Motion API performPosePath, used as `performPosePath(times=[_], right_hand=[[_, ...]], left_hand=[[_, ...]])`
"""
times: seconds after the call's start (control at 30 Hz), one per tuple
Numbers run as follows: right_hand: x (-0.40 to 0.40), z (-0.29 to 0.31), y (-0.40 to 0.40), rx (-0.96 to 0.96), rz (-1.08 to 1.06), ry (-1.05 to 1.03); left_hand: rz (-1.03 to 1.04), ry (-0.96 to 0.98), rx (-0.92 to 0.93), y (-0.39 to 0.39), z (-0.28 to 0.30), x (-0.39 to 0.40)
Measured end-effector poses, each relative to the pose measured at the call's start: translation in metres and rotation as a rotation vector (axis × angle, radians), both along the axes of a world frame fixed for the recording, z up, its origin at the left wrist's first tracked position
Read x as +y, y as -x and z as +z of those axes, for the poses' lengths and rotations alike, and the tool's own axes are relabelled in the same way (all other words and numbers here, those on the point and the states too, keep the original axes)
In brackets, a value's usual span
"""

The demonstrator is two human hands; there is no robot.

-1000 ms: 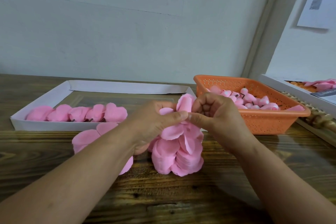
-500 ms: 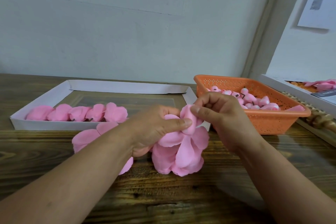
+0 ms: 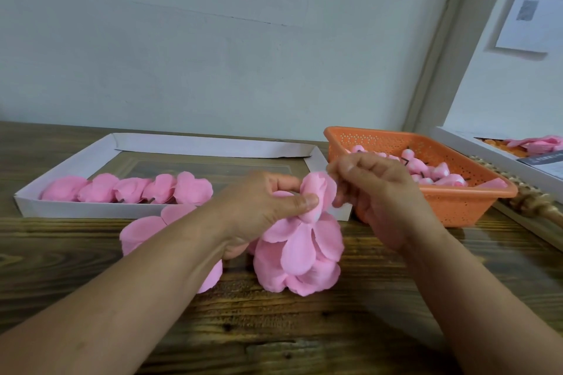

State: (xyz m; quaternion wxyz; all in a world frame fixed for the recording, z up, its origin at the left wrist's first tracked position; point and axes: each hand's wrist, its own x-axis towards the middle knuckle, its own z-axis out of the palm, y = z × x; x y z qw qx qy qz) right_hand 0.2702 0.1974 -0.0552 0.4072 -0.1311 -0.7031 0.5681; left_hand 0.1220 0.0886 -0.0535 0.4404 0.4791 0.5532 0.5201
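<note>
My left hand (image 3: 262,207) grips a pink fabric flower (image 3: 316,195) above the wooden table, thumb pressed across its folded top petals. Its lower petals (image 3: 300,245) hang down over a stack of loose pink petals (image 3: 292,277) on the table. My right hand (image 3: 377,189) is just right of the flower, fingers curled, pinching the edge of the top petal. A second pile of pink petals (image 3: 143,228) lies left of my left wrist.
A shallow white box (image 3: 91,210) at the back left holds a row of finished pink flowers (image 3: 131,189). An orange perforated basket (image 3: 457,201) at the right holds several pink buds. A white tray (image 3: 499,161) and a wooden beaded piece (image 3: 536,204) lie at far right.
The flower's top petals have been folded up into a bud under my left thumb. My right hand has shifted slightly right and up, keeping hold of the petal edge.
</note>
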Motion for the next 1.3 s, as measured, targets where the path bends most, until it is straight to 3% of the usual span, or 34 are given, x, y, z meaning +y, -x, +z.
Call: performPosePath(times=[0.07,0.17,0.4,0.6,0.73,1.03,1.2,1.3], right_hand=[[0.005,-0.005,-0.002,-0.112,0.095,-0.046],[0.004,-0.007,-0.001,-0.092,0.222,-0.099],[0.001,-0.01,0.003,-0.127,0.253,-0.049],[0.0,-0.011,0.007,0.004,0.052,0.038],[-0.002,-0.012,0.01,-0.001,-0.029,0.028],[-0.021,-0.009,0.012,-0.139,-0.073,-0.273],[-0.019,-0.001,0.005,-0.253,-0.05,-0.533],[-0.018,0.001,0.003,-0.257,-0.047,-0.554]], left_hand=[[0.001,-0.003,-0.011,0.0,0.001,0.0],[0.016,-0.012,0.023,0.003,0.003,0.0],[0.021,0.039,0.027,0.005,0.002,-0.002],[0.001,0.041,-0.349,0.006,0.006,0.002],[0.116,0.06,-0.475,0.003,0.004,0.004],[0.453,0.027,-0.172,0.002,-0.004,0.009],[0.521,-0.008,-0.07,0.003,-0.005,0.011],[0.501,-0.016,-0.022,0.002,-0.006,0.011]])
